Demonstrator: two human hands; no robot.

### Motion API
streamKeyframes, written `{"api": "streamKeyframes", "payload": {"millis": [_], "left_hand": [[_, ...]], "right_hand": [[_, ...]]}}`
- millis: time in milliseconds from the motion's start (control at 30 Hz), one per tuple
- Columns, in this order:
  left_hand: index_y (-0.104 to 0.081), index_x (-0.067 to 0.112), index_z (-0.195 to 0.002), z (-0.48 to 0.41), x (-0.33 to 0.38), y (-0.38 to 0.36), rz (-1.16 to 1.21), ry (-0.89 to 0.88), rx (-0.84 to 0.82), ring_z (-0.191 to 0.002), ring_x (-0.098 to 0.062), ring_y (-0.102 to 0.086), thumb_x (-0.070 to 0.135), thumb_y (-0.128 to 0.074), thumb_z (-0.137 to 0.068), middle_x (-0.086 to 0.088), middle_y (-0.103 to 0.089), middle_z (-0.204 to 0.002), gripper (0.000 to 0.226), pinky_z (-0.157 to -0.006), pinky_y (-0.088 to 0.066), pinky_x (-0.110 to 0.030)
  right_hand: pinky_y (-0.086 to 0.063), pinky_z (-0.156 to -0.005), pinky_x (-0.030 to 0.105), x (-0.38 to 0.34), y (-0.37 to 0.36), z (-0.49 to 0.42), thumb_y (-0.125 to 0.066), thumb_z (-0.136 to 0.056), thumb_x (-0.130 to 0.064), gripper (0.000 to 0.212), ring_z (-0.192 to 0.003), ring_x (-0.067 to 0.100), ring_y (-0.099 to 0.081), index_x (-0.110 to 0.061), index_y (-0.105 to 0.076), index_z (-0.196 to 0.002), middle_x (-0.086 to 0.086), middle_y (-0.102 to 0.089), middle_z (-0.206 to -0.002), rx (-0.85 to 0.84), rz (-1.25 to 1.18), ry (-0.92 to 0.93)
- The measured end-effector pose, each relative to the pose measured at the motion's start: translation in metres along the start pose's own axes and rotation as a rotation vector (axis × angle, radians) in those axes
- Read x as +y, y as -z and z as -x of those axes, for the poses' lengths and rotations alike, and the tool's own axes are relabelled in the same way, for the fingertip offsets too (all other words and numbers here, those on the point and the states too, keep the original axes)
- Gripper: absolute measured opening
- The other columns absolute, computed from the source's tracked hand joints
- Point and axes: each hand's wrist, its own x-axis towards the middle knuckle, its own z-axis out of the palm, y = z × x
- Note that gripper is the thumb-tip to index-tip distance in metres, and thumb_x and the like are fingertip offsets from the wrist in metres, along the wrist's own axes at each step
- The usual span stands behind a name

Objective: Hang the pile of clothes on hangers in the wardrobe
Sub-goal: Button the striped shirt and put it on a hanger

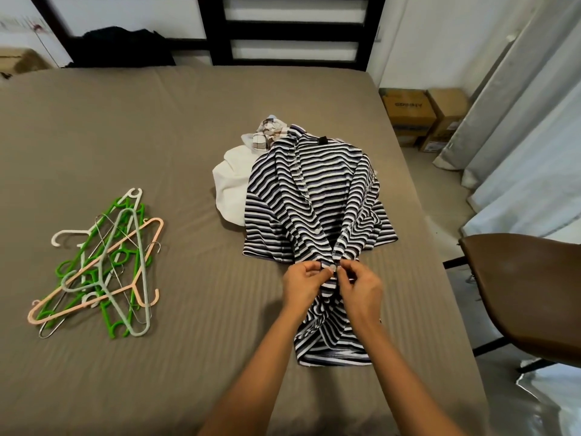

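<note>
A black, white and grey striped shirt (317, 196) lies inside out on the brown bed (157, 136), stretched from the clothes pile towards me. My left hand (303, 286) and my right hand (360, 289) both pinch its gathered fabric at the same spot near its lower part. Beneath the shirt's far end lie a white garment (231, 184) and a checked garment (270, 133). A heap of plastic and wire hangers (100, 265), green, peach, white and grey, rests on the bed to the left.
A brown chair (528, 294) stands by the bed's right edge. Cardboard boxes (421, 114) sit on the floor at the back right, next to pale curtains (518, 121). A dark garment (122, 47) lies at the black headboard (283, 33).
</note>
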Motion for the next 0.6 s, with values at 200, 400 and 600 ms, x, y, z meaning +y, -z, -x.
{"api": "streamKeyframes", "payload": {"millis": [200, 400, 600], "left_hand": [[-0.065, 0.013, -0.069, 0.001, 0.004, 0.001, -0.108, -0.073, -0.018, -0.042, 0.002, -0.047, 0.025, -0.078, -0.076, 0.000, -0.063, -0.062, 0.019, -0.045, -0.035, -0.013], [-0.067, 0.018, -0.073, -0.004, 0.008, 0.000, -0.320, -0.132, 0.032, -0.057, -0.006, -0.059, 0.024, -0.077, -0.075, 0.004, -0.066, -0.063, 0.012, -0.057, -0.045, -0.018], [-0.070, 0.016, -0.077, -0.005, 0.007, -0.002, -0.412, -0.104, 0.039, -0.051, 0.002, -0.049, 0.021, -0.074, -0.077, 0.011, -0.058, -0.058, 0.006, -0.053, -0.037, -0.013]], "right_hand": [[-0.055, -0.071, 0.023, 0.000, 0.007, -0.002, -0.066, -0.085, -0.006, 0.010, -0.073, 0.008, -0.068, -0.011, -0.071, -0.093, -0.006, -0.070, -0.079, -0.102, -0.321, -0.208], [-0.056, -0.073, 0.032, 0.009, 0.007, -0.005, -0.070, -0.080, -0.007, 0.014, -0.076, 0.017, -0.070, -0.019, -0.073, -0.085, 0.000, -0.073, -0.079, -0.156, -0.398, -0.246], [-0.054, -0.067, 0.030, 0.010, 0.009, -0.014, -0.068, -0.077, 0.003, 0.013, -0.068, 0.019, -0.068, -0.009, -0.073, -0.081, 0.007, -0.073, -0.073, -0.214, -0.478, -0.362]]}}
